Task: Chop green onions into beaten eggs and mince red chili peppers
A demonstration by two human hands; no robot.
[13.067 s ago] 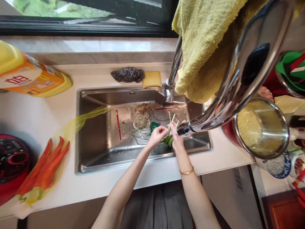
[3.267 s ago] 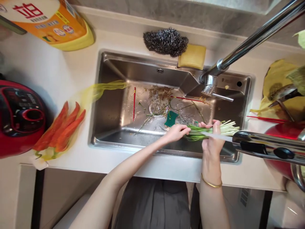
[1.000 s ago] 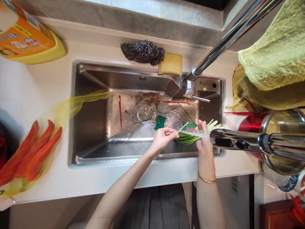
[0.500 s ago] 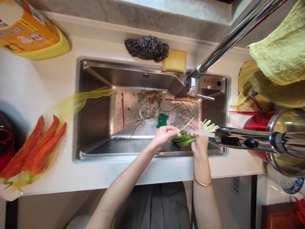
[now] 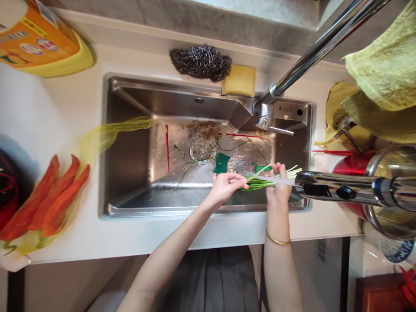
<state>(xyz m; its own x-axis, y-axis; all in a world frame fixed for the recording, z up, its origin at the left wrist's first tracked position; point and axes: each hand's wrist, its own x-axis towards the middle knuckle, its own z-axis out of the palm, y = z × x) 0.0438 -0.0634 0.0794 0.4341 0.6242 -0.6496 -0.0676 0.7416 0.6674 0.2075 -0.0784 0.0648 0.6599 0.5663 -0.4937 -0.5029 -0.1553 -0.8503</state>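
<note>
Tips pressed together, the fingers of the left hand are closed on the green ends of the stalks; just to the right, the paler part is gripped by the right hand, and between the two the whole bundle is held above the sink. Here's the line that matters: the long axis is laid nearly crosswise, lifted a touch towards the right, green ends met by the left hand, white ends left jutting past the right. One stalk is angled away from the rest! Across them a stream of water is sent leftward from the spout. Further out, a flat green piece and a red stick are seen on the sink floor. Out on the table, red peppers are wrapped in yellow netting. And the writing? Print is carried by the orange bottle, cut off by the edge; no brand can be made out.
</note>
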